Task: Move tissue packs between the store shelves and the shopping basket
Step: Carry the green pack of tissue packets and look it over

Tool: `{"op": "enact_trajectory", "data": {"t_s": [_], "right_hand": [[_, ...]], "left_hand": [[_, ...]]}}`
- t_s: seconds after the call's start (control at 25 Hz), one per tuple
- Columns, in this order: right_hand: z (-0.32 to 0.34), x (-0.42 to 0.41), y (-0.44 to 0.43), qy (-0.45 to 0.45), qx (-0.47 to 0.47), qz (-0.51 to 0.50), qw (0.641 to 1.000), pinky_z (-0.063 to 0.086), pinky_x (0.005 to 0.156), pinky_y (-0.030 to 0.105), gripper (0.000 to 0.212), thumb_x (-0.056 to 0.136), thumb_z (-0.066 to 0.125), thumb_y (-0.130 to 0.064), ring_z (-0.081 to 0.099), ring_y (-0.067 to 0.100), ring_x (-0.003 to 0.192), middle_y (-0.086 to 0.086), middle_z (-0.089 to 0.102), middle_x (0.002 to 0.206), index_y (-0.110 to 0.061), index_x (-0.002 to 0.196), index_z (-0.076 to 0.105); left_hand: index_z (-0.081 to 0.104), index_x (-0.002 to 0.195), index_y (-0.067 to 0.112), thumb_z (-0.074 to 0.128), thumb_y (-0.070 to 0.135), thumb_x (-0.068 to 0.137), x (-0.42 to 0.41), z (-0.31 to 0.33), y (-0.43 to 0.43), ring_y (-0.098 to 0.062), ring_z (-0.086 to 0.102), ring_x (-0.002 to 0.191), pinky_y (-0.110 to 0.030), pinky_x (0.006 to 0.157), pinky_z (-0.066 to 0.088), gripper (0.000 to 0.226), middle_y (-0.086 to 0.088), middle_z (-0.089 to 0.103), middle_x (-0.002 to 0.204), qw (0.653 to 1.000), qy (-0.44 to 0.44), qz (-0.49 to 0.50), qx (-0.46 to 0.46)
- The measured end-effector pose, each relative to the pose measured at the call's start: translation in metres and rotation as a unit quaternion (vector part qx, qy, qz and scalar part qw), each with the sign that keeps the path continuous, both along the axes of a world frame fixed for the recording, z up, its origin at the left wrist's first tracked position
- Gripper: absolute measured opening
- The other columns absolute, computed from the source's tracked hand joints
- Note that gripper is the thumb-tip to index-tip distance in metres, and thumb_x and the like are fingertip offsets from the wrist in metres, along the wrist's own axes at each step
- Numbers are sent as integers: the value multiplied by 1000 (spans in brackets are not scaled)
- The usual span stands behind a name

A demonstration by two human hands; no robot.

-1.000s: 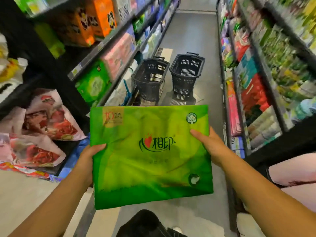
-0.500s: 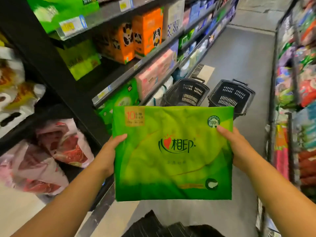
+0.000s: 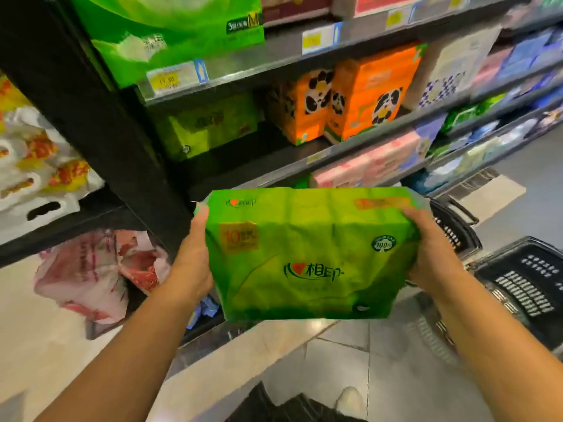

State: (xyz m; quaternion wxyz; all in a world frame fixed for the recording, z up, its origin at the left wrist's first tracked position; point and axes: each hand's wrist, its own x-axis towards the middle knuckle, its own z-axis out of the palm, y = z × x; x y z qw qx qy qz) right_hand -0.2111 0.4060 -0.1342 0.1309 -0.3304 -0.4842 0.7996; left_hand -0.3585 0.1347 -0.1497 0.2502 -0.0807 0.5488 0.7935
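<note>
A large green tissue pack with a red heart logo is held up in front of the shelves, tilted so its top face shows. My left hand grips its left edge and my right hand grips its right edge. A matching green pack lies on the middle shelf just above and behind it. Two black shopping baskets stand on the floor at the right, partly hidden by my right arm.
Orange panda tissue packs fill the middle shelf to the right. A bigger green pack sits on the upper shelf. A black upright post divides the bays; bagged paper rolls lie at lower left. Another black basket shows at the bottom edge.
The view has swung left and closer to the shelves. The green pack has risen toward the middle shelf and tipped back, still held at both sides; the baskets have slid to the right edge.
</note>
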Motion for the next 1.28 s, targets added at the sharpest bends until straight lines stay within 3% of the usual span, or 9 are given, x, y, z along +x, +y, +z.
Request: {"op": "enact_trajectory", "data": {"t_s": [0.08, 0.28, 0.44, 0.52, 0.68, 0.84, 1.0, 1.12, 1.28], "right_hand": [[11, -28, 29, 36, 21, 45, 998, 57, 55, 28, 30, 96, 40, -15, 71, 17, 72, 3, 74, 87, -13, 117, 61], [37, -88, 66, 58, 105, 188, 975, 58, 54, 38, 40, 95, 47, -16, 72, 17, 82, -2, 73, 102, -26, 133, 53], [42, -131, 76, 135, 150, 223, 954, 59, 72, 46, 56, 89, 56, -11, 66, 26, 107, 7, 63, 127, -28, 141, 44], [41, -150, 77, 203, 152, 235, 938, 52, 87, 47, 56, 88, 46, -3, 59, 29, 113, 11, 58, 125, -17, 141, 41], [45, -193, 77, 227, 148, 230, 935, 56, 78, 36, 54, 82, 34, 6, 64, 18, 100, -2, 64, 109, -25, 122, 52], [35, -239, 85, 197, 133, 218, 946, 55, 76, 36, 55, 73, 37, 2, 64, 19, 96, -4, 65, 102, -30, 111, 61], [18, -282, 94, 185, 123, 244, 944, 50, 78, 36, 55, 77, 35, 6, 62, 20, 94, -2, 64, 100, -30, 108, 63], [3, -313, 97, 178, 104, 269, 941, 49, 81, 39, 53, 80, 37, 5, 61, 22, 98, 0, 64, 102, -30, 111, 63], [-5, -347, 98, 150, 76, 214, 962, 59, 71, 38, 30, 96, 51, -13, 67, 17, 100, -2, 67, 109, -26, 124, 54]], "left_hand": [[76, 97, 13, 62, 28, 85, -5, 8, 13, -29, 71, 87, -41, 70, 59, 24, -11, 74, 94, 997, 29, 70, -10], [64, 110, 19, 70, 13, 73, -12, 12, 21, -29, 68, 96, -44, 80, 57, 38, -4, 74, 98, 976, 144, 162, -37], [64, 113, 37, 87, 49, 57, -29, 13, 14, -26, 64, 111, -47, 93, 50, 62, 4, 70, 113, 951, 224, 206, -51], [54, 121, 39, 85, 59, 54, -41, 16, 11, -18, 62, 113, -43, 95, 51, 77, 11, 68, 117, 935, 270, 218, -74], [39, 131, 58, 74, 54, 73, -62, 11, 13, 3, 55, 116, -19, 93, 48, 68, 25, 57, 127, 884, 374, 217, -176], [25, 138, 58, 64, 31, 78, -88, -9, 21, 4, 45, 125, -13, 99, 39, 77, 1, 40, 135, 839, 431, 195, -267], [36, 128, 61, 57, 35, 80, -117, -19, 30, 8, 52, 113, -11, 91, 43, 58, 10, 49, 124, 850, 395, 216, -275], [43, 119, 43, 56, 45, 79, -139, -21, 35, 8, 56, 102, -14, 86, 45, 43, 8, 56, 111, 846, 354, 254, -306], [44, 122, 31, 58, 51, 73, -158, -15, 50, 21, 49, 97, -1, 83, 37, 54, -3, 49, 116, 837, 298, 318, -332]]}}
